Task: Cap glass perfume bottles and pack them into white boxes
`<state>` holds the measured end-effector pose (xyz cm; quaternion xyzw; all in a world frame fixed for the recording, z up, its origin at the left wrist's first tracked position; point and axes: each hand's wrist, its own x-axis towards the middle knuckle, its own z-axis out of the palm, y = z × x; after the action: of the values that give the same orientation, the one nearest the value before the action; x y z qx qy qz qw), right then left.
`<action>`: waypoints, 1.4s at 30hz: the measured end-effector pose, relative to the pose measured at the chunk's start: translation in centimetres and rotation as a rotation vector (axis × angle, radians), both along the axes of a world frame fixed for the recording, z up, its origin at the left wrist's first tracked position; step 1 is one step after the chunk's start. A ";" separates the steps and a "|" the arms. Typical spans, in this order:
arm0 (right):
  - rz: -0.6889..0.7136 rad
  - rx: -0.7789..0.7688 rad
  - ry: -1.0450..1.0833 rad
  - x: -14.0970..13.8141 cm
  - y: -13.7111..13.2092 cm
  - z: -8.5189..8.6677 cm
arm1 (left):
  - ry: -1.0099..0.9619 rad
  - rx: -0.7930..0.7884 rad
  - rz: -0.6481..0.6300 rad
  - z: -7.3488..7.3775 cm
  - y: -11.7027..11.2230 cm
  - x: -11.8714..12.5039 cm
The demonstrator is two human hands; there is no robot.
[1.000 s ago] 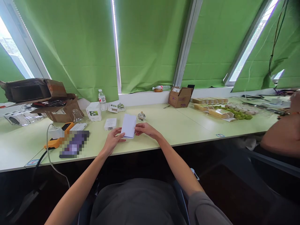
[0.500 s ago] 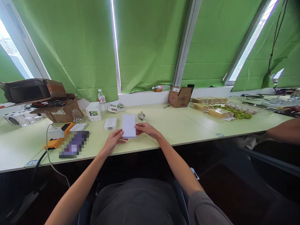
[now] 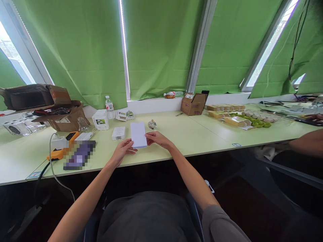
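Between my two hands is a flat white rectangular box (image 3: 138,134), its blank face turned up toward me, above the table's front edge. My left hand (image 3: 123,150) grips its lower left side, thumb on the edge. On the right side, the thumb and fingers of my right hand (image 3: 155,138) pinch it. A small round ornament of clear and gold look (image 3: 152,124) stands on the table just behind my right hand. Left of the held box lies a small white carton with a barcode (image 3: 118,133).
At left are a white box with a green picture (image 3: 100,120), a water bottle (image 3: 109,107), brown cartons (image 3: 68,121) and an orange device (image 3: 56,154) with cables. A brown box (image 3: 193,104) and yellow trays (image 3: 236,121) stand right. Another person's arm (image 3: 306,142) rests at far right.
The white box has tilted slightly, its top edge shifting a little left. Both hands stay almost in the same place on it.
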<state>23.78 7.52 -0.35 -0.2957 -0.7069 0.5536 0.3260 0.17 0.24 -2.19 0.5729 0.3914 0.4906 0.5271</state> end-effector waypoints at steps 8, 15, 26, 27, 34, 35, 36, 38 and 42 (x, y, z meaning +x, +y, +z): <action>0.009 0.054 -0.021 0.1 0.0 0.1 | 0.010 -0.004 0.024 -0.2 0.2 0.1; 0.007 0.057 0.028 0.0 -0.2 0.4 | 0.035 0.015 0.027 -0.5 0.4 0.0; 0.040 -0.011 0.080 -0.2 -0.2 0.3 | 0.019 0.033 0.056 -0.7 0.5 0.0; 0.039 -0.004 0.077 -0.2 -0.3 0.3 | 0.024 0.031 0.056 -0.7 0.4 0.0; -0.048 0.059 0.026 -0.3 0.0 0.2 | 0.083 0.046 0.039 -0.4 0.2 0.3; -0.061 0.066 0.019 -0.3 0.1 0.2 | 0.086 0.057 0.050 -0.4 0.2 0.4; -0.074 0.068 0.014 -0.3 0.2 0.1 | 0.087 0.069 0.068 -0.4 0.2 0.4; -0.107 0.062 0.018 -0.2 0.4 0.0 | 0.101 0.100 0.126 -0.4 0.3 0.4; -0.163 0.042 0.044 -0.1 0.6 -0.1 | 0.369 0.273 0.319 -0.5 0.8 -1.0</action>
<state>23.70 8.10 -0.49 -0.3334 -0.6846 0.5166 0.3916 -0.88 1.09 -2.71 0.6495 0.4961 0.5031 0.2811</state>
